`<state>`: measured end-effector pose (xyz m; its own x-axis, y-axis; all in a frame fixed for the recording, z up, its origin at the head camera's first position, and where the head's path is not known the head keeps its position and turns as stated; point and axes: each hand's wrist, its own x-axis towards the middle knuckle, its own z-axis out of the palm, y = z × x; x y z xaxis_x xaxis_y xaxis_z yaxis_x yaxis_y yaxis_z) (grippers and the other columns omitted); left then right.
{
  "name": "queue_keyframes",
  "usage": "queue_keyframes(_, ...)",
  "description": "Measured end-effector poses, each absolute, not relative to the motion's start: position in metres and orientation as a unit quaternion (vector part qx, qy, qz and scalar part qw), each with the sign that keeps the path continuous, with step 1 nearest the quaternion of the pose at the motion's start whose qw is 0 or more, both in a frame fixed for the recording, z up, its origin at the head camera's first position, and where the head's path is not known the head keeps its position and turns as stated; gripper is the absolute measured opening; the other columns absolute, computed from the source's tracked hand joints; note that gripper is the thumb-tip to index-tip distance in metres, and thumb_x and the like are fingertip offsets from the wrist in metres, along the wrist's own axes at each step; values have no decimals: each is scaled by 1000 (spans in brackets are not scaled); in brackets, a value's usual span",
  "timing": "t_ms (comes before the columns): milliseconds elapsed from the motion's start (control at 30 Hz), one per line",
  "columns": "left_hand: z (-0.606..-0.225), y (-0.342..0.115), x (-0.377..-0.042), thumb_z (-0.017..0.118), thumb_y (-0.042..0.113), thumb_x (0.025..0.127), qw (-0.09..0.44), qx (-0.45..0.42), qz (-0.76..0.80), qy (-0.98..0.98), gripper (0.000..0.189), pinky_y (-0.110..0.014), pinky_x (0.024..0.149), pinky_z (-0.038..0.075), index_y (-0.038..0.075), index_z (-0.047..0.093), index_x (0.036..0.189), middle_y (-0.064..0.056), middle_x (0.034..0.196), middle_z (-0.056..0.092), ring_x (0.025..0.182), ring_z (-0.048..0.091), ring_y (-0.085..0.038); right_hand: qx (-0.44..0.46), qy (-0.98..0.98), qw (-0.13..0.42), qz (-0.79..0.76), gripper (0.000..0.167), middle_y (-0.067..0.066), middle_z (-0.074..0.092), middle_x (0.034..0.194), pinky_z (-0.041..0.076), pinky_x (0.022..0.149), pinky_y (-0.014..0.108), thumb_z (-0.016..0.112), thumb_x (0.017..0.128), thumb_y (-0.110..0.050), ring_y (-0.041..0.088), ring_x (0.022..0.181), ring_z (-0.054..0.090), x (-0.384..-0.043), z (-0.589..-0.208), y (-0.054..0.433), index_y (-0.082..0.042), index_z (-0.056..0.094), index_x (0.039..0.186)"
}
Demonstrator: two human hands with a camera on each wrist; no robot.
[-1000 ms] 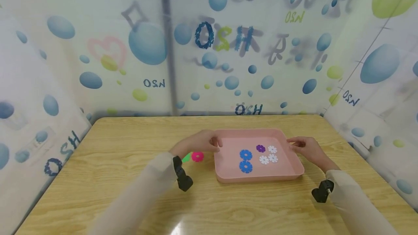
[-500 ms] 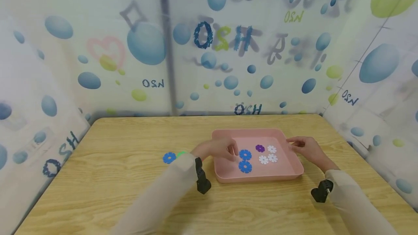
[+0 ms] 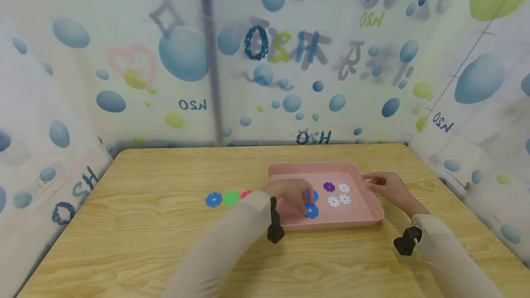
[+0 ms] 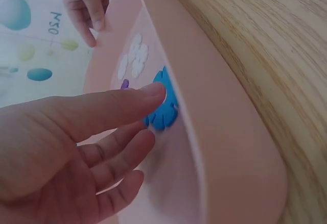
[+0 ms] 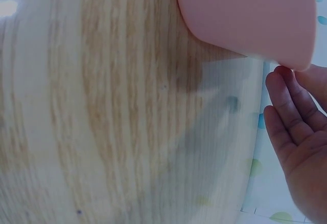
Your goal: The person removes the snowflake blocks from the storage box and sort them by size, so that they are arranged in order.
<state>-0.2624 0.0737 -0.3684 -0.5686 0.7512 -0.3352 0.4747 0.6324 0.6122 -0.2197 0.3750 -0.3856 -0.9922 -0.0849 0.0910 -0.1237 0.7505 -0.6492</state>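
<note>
There are 9 flower discs (image 3: pixel 329 186), 1 tray (image 3: pixel 331 225) and 2 hands (image 3: pixel 388 188).

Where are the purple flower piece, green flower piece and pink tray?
Purple flower piece (image 3: pixel 329 187): head view, middle of its face.
Green flower piece (image 3: pixel 231 198): head view, middle of its face.
Pink tray (image 4: pixel 225 117): left wrist view, outer wall.

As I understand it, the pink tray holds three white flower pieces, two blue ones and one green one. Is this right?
Not quite: the single piece in the pink tray is the purple piece, not a green one, as the head view shows. The three white pieces and the two blue pieces are as you say.
</note>
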Motion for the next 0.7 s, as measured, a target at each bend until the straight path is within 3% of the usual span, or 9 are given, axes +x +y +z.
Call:
queue_keyframes(333, -362, 87, -259, 74, 8, 76, 325, 344, 204, 857, 26, -30, 75, 41, 18, 60, 96, 1, 99, 51, 91, 44, -17, 55, -934, 23, 352, 32, 13, 64, 87, 47, 63, 23, 60, 89, -8, 20, 76, 58, -220, -385, 374, 9, 58, 115)
queue_keyframes(700, -358, 92, -251, 75, 9, 75, 308, 299, 177, 886, 26, -30, 71, 40, 21, 59, 92, 4, 94, 50, 90, 44, -17, 47, -931, 15, 362, 32, 14, 65, 88, 49, 65, 30, 59, 89, -9, 19, 76, 58, -220, -385, 376, 9, 57, 116)
